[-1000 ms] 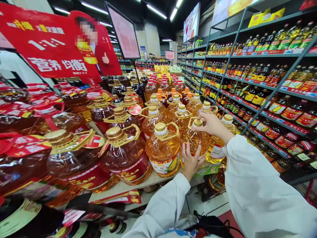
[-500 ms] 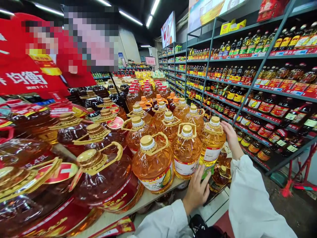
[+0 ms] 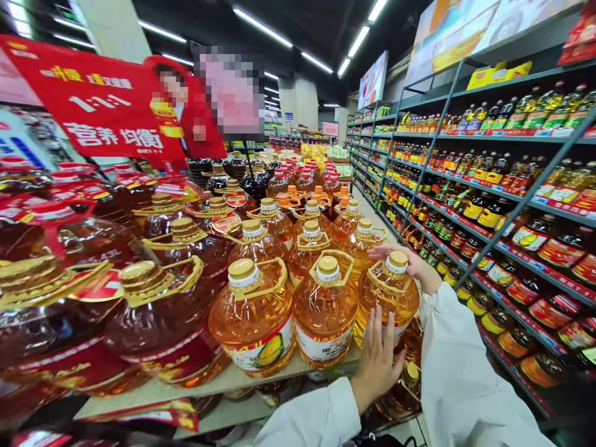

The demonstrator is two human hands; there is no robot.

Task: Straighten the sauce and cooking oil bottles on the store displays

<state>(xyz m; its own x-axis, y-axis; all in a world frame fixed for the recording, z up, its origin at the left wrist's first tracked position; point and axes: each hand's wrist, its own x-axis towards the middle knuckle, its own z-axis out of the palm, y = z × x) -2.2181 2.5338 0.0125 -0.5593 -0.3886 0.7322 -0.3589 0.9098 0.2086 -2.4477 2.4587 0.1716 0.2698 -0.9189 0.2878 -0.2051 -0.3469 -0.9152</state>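
**Right-End Oil Bottle (image 3: 379,297): Hand Positions and Surroundings**

Your left hand (image 3: 378,363) is at the near side of the right-end oil bottle. Its fingers point upward, nearly straight and slightly apart, and lie against the front of the bottle; the thumb stands out to the right. These fingers are not clamped on anything.

Your right hand (image 3: 419,267) is at the far right side of the same bottle, at cap height. Its fingers extend left behind the white-and-gold cap (image 3: 397,261) and lie close together. The cap covers part of them, so you cannot tell whether they grip or touch the bottle.

The right-end oil bottle stands upright at the right end of the near row on the display table (image 3: 218,390). Its yellow handle (image 3: 392,288) rings the neck. Just beside it on the left is the middle bottle (image 3: 326,316), with a white label. Farther left is the corn-label bottle (image 3: 254,329), then the large dark bottles (image 3: 162,338) with red labels. More bottles fill the table on the far side.

Low on the right, below the table top, is a small gold-capped bottle (image 3: 412,375). A red sign (image 3: 107,118) hangs at far left. A tall rack (image 3: 524,202) of bottles runs along the right.
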